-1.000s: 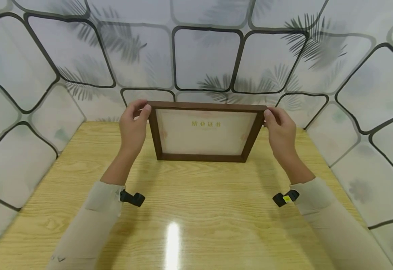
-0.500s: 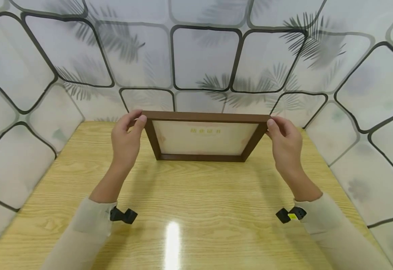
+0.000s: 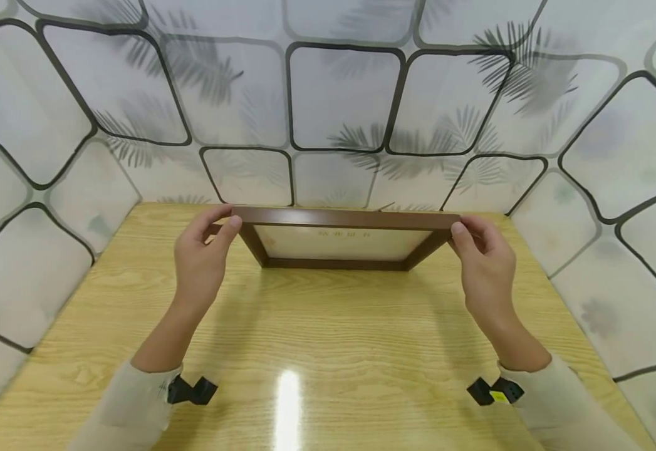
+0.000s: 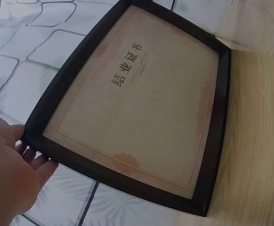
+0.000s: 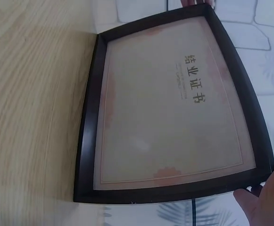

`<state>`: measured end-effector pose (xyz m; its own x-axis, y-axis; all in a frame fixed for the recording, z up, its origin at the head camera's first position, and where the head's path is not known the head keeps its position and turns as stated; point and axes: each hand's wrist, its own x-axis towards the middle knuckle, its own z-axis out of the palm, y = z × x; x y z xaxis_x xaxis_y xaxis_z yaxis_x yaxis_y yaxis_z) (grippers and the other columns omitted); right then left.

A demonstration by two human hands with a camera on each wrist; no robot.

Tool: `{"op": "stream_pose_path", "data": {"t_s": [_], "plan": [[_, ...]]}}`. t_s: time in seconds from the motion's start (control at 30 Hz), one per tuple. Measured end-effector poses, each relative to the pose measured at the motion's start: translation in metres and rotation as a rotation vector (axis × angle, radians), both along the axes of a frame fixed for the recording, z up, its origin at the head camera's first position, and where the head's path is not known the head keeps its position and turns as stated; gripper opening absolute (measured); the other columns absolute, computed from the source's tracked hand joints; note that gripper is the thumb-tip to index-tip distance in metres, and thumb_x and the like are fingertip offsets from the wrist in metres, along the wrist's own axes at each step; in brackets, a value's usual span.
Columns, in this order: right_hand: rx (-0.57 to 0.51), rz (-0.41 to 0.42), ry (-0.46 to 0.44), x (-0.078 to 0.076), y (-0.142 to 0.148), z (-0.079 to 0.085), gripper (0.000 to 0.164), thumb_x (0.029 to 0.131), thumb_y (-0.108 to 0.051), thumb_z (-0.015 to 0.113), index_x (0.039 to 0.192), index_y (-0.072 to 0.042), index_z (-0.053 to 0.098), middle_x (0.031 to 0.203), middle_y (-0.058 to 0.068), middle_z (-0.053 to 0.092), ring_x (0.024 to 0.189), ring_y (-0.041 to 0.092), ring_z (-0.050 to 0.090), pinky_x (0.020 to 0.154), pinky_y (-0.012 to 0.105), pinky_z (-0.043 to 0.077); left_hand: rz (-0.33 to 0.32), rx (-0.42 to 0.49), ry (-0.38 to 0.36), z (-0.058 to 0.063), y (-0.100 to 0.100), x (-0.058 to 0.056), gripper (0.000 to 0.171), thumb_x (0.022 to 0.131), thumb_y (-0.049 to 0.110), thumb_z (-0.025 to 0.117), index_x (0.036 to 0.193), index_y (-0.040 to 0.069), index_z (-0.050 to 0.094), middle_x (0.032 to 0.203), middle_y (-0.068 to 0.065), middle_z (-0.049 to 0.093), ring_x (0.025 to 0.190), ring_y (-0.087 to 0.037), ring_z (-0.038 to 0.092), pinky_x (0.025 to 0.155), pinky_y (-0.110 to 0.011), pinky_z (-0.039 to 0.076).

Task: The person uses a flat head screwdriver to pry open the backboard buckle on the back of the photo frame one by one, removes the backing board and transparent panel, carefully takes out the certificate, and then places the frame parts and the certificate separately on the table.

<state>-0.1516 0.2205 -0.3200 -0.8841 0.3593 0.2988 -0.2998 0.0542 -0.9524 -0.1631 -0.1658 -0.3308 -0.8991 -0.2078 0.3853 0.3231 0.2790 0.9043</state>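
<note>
A dark brown picture frame (image 3: pixel 344 218) stands with its bottom edge on the wooden table (image 3: pixel 339 338), its top edge leaning toward me. Behind its front lies a cream certificate (image 4: pixel 141 108) with gold Chinese characters and pinkish corner ornaments. My left hand (image 3: pixel 200 260) pinches the upper left corner, thumb on the near side of the top edge. At the upper right corner, my right hand (image 3: pixel 488 266) grips the frame in the same way. The fingers behind the frame are partly hidden in the head view.
Pale fabric walls (image 3: pixel 344 100) with dark rounded outlines and leaf prints close in the table at the back and both sides. Each sleeve cuff carries a small black camera (image 3: pixel 192 389). A bright light reflection lies on the near tabletop.
Both hands have brought the frame's top edge down and toward me, so it leans further. Its bottom edge stays in the same place on the table. Both forearms have drawn back.
</note>
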Motion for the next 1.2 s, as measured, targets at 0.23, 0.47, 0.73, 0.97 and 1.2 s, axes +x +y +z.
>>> {"op": "stream_pose_path", "data": {"t_s": [0.23,0.47,0.73,0.97,1.2], "plan": [[-0.009,0.004,-0.021,0.015,-0.001,-0.004,0.033,0.096,-0.014,0.069,0.124,0.003,0.065,0.111,0.008,0.065,0.107,0.016,0.066,0.093,0.020,0.054,0.022,-0.011,-0.040,-0.003,-0.004,0.015,0.036,0.097,0.034,0.068,0.126,0.013,0.072,0.107,0.010,0.069,0.073,-0.008,0.053,0.044,-0.020,0.032],[-0.025,-0.012,-0.073,0.027,-0.002,-0.004,0.036,0.095,-0.014,0.070,0.126,0.002,0.065,0.113,0.006,0.066,0.109,0.014,0.064,0.091,0.015,0.053,0.008,0.011,-0.096,-0.001,-0.005,0.029,0.037,0.097,0.033,0.070,0.127,0.012,0.072,0.113,0.008,0.069,0.090,-0.007,0.059,0.049,-0.020,0.034],[-0.080,-0.032,-0.128,0.037,-0.004,-0.005,0.040,0.095,-0.014,0.071,0.129,0.004,0.064,0.118,0.007,0.068,0.113,0.016,0.064,0.092,0.015,0.053,-0.014,0.001,-0.147,0.000,-0.004,0.044,0.039,0.098,0.034,0.068,0.132,0.015,0.068,0.129,-0.002,0.066,0.107,-0.007,0.062,0.060,-0.018,0.042],[-0.068,-0.034,-0.259,0.044,-0.001,-0.010,0.048,0.092,-0.022,0.075,0.134,-0.003,0.064,0.134,0.004,0.067,0.129,0.011,0.058,0.095,0.012,0.049,-0.022,0.022,-0.193,-0.009,-0.003,0.050,0.039,0.097,0.033,0.069,0.129,0.012,0.070,0.125,0.001,0.068,0.101,-0.004,0.064,0.068,-0.015,0.046],[-0.113,0.002,-0.330,0.045,0.005,-0.023,0.053,0.091,-0.022,0.075,0.138,-0.002,0.061,0.139,0.003,0.064,0.140,0.014,0.048,0.096,0.011,0.048,-0.052,0.077,-0.232,-0.025,0.002,0.047,0.035,0.095,0.032,0.072,0.122,0.010,0.073,0.108,0.007,0.072,0.101,-0.006,0.068,0.087,-0.014,0.053]]}}
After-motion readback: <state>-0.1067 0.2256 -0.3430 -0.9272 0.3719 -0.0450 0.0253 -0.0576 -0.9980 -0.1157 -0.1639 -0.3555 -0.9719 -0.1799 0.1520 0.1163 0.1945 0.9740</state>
